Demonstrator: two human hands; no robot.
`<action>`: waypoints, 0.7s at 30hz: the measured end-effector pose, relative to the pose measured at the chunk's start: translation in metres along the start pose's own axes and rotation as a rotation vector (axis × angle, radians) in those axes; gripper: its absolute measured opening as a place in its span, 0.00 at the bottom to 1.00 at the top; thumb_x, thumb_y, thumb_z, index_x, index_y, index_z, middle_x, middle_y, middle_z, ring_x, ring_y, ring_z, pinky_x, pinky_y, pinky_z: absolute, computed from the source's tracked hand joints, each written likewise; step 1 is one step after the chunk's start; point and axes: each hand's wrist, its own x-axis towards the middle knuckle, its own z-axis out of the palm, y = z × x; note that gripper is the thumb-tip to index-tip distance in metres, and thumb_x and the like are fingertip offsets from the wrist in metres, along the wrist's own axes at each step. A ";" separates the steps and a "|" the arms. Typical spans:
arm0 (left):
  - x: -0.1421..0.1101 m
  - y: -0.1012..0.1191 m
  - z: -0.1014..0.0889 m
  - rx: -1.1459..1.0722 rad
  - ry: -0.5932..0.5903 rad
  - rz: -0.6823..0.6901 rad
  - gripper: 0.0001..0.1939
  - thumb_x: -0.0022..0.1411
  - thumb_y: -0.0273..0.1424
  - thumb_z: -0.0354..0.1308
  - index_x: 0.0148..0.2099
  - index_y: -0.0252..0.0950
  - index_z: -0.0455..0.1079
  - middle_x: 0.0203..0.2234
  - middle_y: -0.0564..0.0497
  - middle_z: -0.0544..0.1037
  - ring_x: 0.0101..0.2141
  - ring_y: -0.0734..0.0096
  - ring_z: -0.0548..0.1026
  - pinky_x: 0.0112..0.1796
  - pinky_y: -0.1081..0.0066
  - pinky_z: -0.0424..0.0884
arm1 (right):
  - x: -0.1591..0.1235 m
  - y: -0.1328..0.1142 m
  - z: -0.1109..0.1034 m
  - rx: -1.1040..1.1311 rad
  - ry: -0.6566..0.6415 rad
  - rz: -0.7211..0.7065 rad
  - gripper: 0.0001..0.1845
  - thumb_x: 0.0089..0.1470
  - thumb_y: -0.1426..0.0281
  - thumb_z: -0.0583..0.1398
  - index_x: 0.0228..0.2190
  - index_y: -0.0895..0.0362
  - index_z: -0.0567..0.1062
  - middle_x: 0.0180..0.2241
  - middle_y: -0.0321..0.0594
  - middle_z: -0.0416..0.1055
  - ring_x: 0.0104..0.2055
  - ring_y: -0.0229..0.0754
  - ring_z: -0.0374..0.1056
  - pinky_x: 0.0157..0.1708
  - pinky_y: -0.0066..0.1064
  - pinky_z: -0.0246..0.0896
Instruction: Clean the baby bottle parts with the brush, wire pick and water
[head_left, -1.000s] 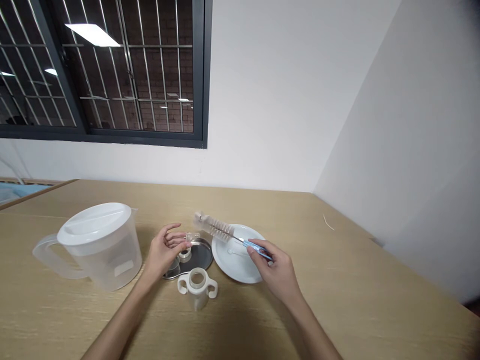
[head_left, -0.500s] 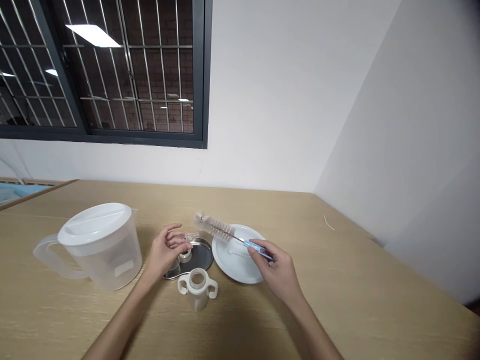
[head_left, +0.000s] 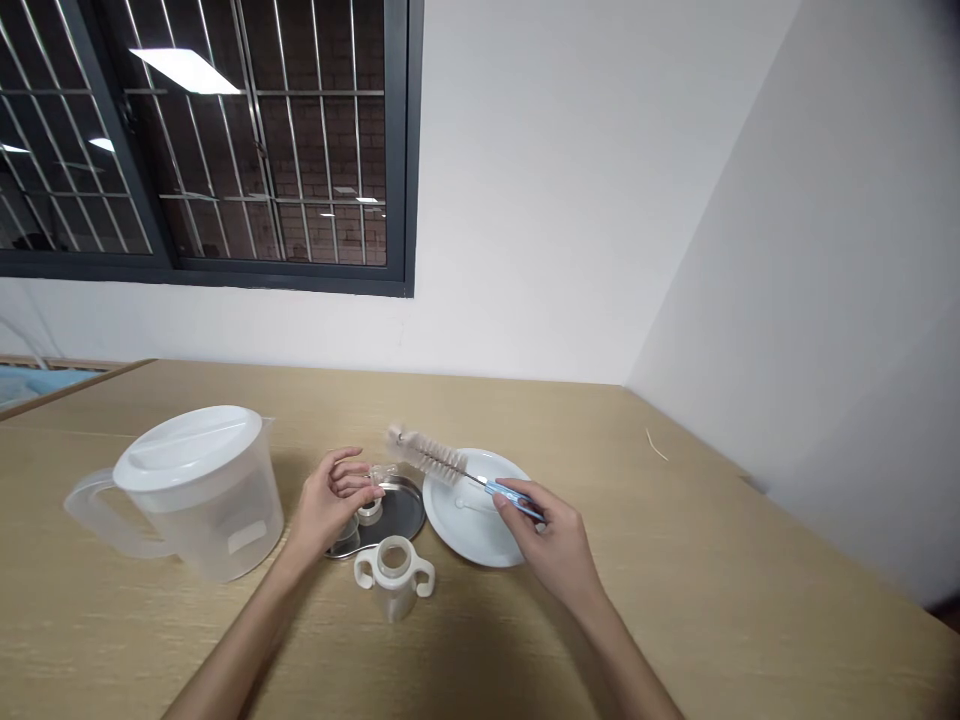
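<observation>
The person's right hand (head_left: 551,550) pinches the blue handle of one bristled brush (head_left: 439,460), its head angled up to the left above one white plate (head_left: 480,535) and beyond it. The left hand (head_left: 326,505) has fingers loosely curled beside one small clear piece (head_left: 385,472); whether it grips that cannot be told. Below lies one metal tray (head_left: 405,515), carrying one pale ring (head_left: 370,514) and one partly hidden clear piece. Nearer stands one open bottle (head_left: 395,585) with two handles; at left, one lidded pitcher (head_left: 217,510). All share one table (head_left: 690,600).
</observation>
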 end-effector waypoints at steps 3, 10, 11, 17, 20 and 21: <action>0.000 0.000 0.000 -0.006 0.002 -0.002 0.35 0.43 0.33 0.73 0.52 0.34 0.63 0.38 0.44 0.81 0.36 0.61 0.81 0.39 0.61 0.79 | -0.001 -0.003 -0.001 0.040 -0.013 0.010 0.16 0.54 0.57 0.62 0.38 0.55 0.80 0.36 0.43 0.79 0.32 0.43 0.73 0.29 0.29 0.70; -0.001 0.003 0.001 -0.004 -0.007 0.001 0.34 0.44 0.33 0.73 0.52 0.34 0.63 0.37 0.45 0.80 0.36 0.62 0.81 0.40 0.60 0.78 | -0.001 -0.001 0.000 0.022 -0.076 -0.005 0.16 0.55 0.58 0.62 0.39 0.56 0.79 0.39 0.45 0.78 0.34 0.44 0.74 0.30 0.30 0.70; -0.001 0.003 0.001 -0.006 -0.015 -0.001 0.34 0.44 0.33 0.73 0.52 0.34 0.63 0.38 0.44 0.80 0.36 0.62 0.81 0.40 0.60 0.78 | -0.001 0.000 0.000 0.013 -0.061 0.000 0.16 0.55 0.58 0.62 0.39 0.56 0.79 0.38 0.45 0.79 0.33 0.44 0.73 0.30 0.30 0.70; -0.001 0.004 0.000 0.007 -0.059 -0.045 0.34 0.46 0.34 0.72 0.54 0.33 0.65 0.40 0.42 0.81 0.37 0.61 0.81 0.41 0.61 0.78 | -0.001 -0.003 0.001 0.059 0.036 0.059 0.17 0.53 0.57 0.63 0.38 0.56 0.80 0.38 0.45 0.78 0.35 0.44 0.74 0.32 0.30 0.71; -0.001 0.006 0.001 0.029 -0.056 -0.083 0.32 0.47 0.35 0.72 0.52 0.32 0.67 0.36 0.43 0.82 0.37 0.61 0.81 0.41 0.63 0.78 | -0.002 -0.004 0.000 0.069 0.013 0.047 0.16 0.53 0.58 0.63 0.38 0.55 0.79 0.38 0.44 0.78 0.35 0.43 0.74 0.31 0.28 0.71; -0.001 0.007 0.001 0.038 -0.054 -0.092 0.30 0.47 0.35 0.72 0.51 0.32 0.68 0.35 0.44 0.82 0.37 0.61 0.81 0.41 0.64 0.77 | -0.002 -0.004 0.000 0.070 -0.002 0.037 0.16 0.53 0.58 0.63 0.38 0.55 0.79 0.38 0.43 0.78 0.35 0.43 0.74 0.31 0.28 0.71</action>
